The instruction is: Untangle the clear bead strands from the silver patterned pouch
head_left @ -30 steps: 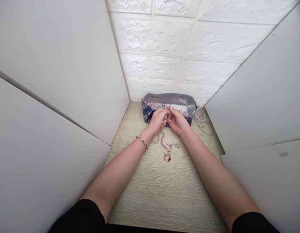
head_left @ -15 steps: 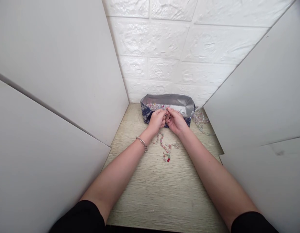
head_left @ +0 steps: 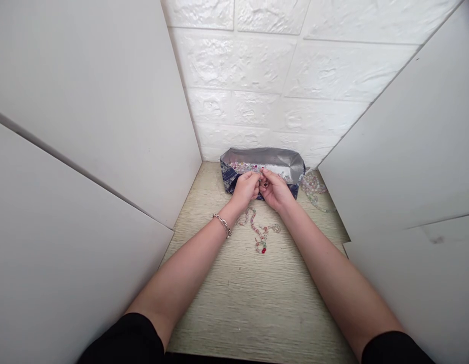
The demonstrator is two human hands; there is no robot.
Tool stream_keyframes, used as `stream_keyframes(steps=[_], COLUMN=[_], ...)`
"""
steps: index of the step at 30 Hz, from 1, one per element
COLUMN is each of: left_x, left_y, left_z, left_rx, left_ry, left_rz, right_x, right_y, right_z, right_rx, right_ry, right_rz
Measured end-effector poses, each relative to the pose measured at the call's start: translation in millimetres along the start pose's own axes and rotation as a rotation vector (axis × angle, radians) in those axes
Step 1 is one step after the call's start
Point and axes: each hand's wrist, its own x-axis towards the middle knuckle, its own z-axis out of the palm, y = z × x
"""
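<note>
My left hand [head_left: 247, 189] and my right hand [head_left: 275, 192] meet at the fingertips in front of an open container. Both are closed in a pinch. A string of beads [head_left: 253, 218], mostly pale with some red, trails on the tabletop from beneath my left hand, which appears to hold its upper end. What my right fingertips pinch is too small and covered to make out. The container [head_left: 228, 174] is dark blue and patterned outside, silvery inside. Loose beads [head_left: 240, 166] in pink, clear and red lie in it, partly hidden by my hands.
A second heap of strung beads [head_left: 313, 187] lies right of the container. The pale wood-grain tabletop [head_left: 238, 303] is hemmed in by a white panel [head_left: 105, 101] on the left, another panel [head_left: 404, 151] on the right and a white brick-patterned wall [head_left: 257, 65] behind.
</note>
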Motion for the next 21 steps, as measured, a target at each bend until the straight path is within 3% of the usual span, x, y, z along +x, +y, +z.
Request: stream_keyframes(steps=[21], left_x=[-0.2], left_y=[-0.4], left_z=[0.2], left_rx=[-0.016], left_ry=[0.002], left_rz=[0.007], right_x=[1.1], right_y=[1.4], right_z=[-1.7], right_rx=[-0.065], right_ry=[-0.045], right_rz=[-0.012])
